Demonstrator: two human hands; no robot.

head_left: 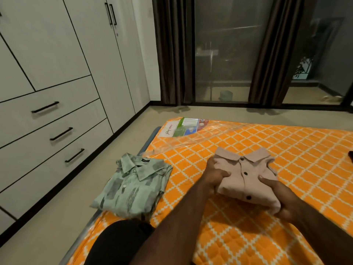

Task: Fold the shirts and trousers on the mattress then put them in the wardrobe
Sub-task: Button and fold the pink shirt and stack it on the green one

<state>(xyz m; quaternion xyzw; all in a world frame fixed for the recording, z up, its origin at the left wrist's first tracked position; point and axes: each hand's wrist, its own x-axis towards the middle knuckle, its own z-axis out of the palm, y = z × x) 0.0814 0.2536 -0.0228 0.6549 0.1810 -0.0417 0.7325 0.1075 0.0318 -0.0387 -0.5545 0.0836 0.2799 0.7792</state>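
A folded pale pink shirt [246,178] with dark buttons is held just above the orange patterned mattress [286,150]. My left hand [214,176] grips its left edge, thumb on top. On the shirt's right lower edge my right hand [282,199] grips it, thumb on the front. A folded green printed shirt [131,184] lies at the mattress's left edge, collar facing away. The white wardrobe [57,73] stands to the left, doors and drawers closed.
A strip of bare floor [63,217] runs between mattress and wardrobe. Dark curtains [172,54] and a glass sliding door [223,54] fill the far wall. A dark item [350,155] shows at the right edge of the mattress. My knee [118,243] is at the bottom.
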